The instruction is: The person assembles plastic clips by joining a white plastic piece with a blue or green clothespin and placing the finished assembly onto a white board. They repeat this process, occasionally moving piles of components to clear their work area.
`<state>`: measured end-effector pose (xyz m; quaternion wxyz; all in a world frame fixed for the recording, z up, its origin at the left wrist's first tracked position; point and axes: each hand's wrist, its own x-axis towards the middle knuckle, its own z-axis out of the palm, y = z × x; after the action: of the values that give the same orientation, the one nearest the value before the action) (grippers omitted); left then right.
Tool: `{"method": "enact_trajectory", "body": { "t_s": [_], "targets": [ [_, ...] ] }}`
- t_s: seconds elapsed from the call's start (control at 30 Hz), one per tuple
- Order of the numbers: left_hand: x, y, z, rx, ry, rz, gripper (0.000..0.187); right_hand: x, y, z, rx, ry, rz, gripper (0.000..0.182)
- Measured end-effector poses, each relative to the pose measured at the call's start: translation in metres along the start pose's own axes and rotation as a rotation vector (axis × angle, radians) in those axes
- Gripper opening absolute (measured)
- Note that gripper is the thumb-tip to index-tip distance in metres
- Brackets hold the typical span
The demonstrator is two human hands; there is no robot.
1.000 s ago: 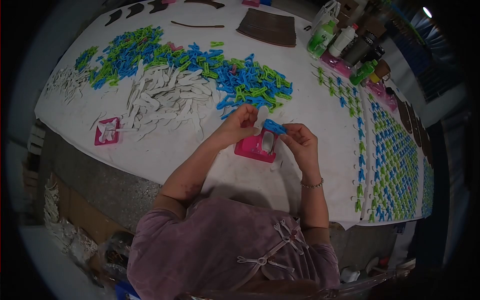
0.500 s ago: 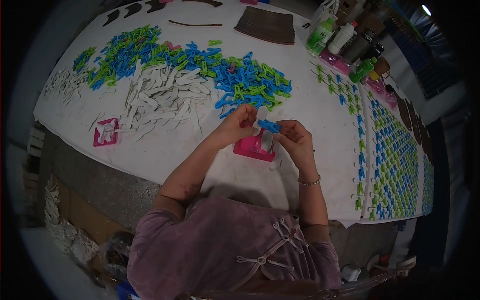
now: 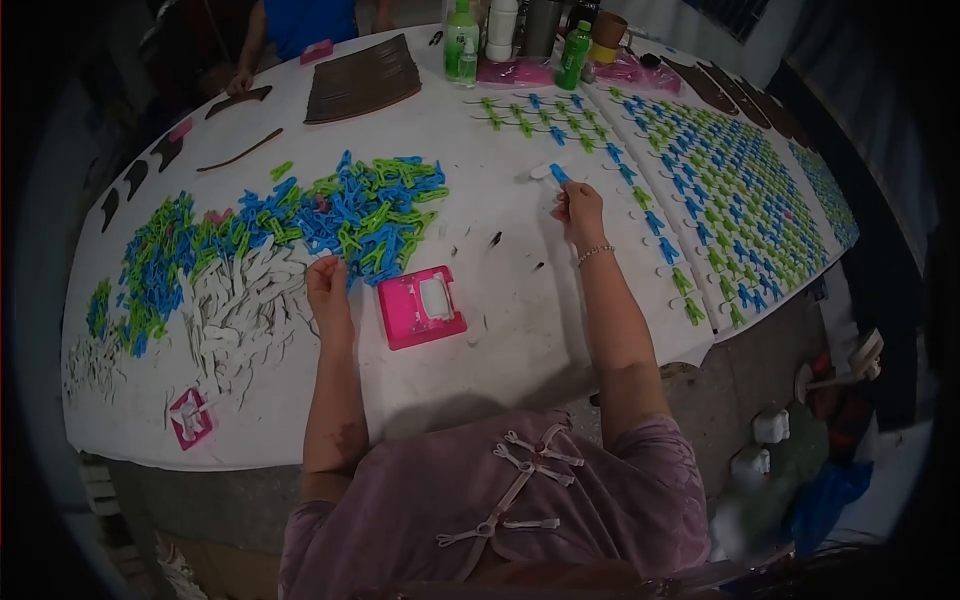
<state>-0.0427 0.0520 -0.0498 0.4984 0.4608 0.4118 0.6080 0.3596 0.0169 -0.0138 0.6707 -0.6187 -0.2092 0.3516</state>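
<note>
My right hand is closed on a blue plastic clip above the tabletop, left of the laid-out clips. A pale flat piece shows at the clip's far end. My left hand has its fingers pinched together at the right edge of a heap of thin white pieces, close to the pile of blue and green clips. Something white shows by its fingertips, too small to make out. Between my arms sits a pink square holder with a white pad.
Rows of clips with small white ends cover the table's right side. A smaller pink tray lies front left. Bottles and a brown ribbed sheet stand or lie at the back. Another person's hand touches a brown curved piece.
My right hand has carried the blue clip away from the pink holder, out to the right. My left hand has gone left to the white heap. The view has shifted, bringing another person into sight.
</note>
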Motion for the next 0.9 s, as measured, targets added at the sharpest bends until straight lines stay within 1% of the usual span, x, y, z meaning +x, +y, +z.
{"method": "enact_trajectory", "body": {
  "t_s": [0.07, 0.1, 0.17, 0.2, 0.27, 0.4, 0.47, 0.53, 0.77, 0.9],
  "targets": [
    [0.000, -0.005, -0.001, 0.028, 0.010, 0.025, 0.013, 0.026, 0.005, -0.013, 0.126, 0.178, 0.112, 0.014],
    [0.001, -0.006, -0.001, 0.052, 0.032, 0.045, 0.011, 0.034, 0.001, -0.016, 0.135, 0.182, 0.110, 0.014],
    [0.001, -0.012, 0.001, 0.055, 0.017, 0.074, 0.011, 0.050, -0.004, -0.022, 0.142, 0.300, 0.133, 0.014],
    [0.000, -0.013, 0.002, 0.056, 0.011, 0.099, 0.011, 0.058, -0.005, -0.026, 0.148, 0.304, 0.134, 0.014],
    [0.000, -0.014, 0.004, 0.073, 0.012, 0.113, 0.011, 0.072, -0.007, -0.030, 0.159, 0.380, 0.128, 0.013],
    [0.001, -0.014, 0.005, 0.100, 0.023, 0.128, 0.012, 0.097, -0.006, -0.036, 0.182, 0.393, 0.107, 0.013],
    [0.001, -0.015, 0.005, 0.110, 0.029, 0.124, 0.012, 0.109, -0.002, -0.037, 0.140, 0.452, 0.092, 0.014],
    [0.001, -0.015, 0.005, 0.121, 0.034, 0.116, 0.013, 0.113, -0.001, -0.038, 0.152, 0.452, 0.100, 0.014],
    [-0.003, -0.008, 0.008, 0.151, 0.018, 0.102, 0.012, 0.115, -0.004, -0.039, 0.195, 0.465, 0.122, 0.016],
    [-0.001, -0.010, 0.006, 0.170, 0.007, 0.109, 0.012, 0.108, -0.010, -0.036, 0.166, 0.470, 0.129, 0.018]
  ]
}}
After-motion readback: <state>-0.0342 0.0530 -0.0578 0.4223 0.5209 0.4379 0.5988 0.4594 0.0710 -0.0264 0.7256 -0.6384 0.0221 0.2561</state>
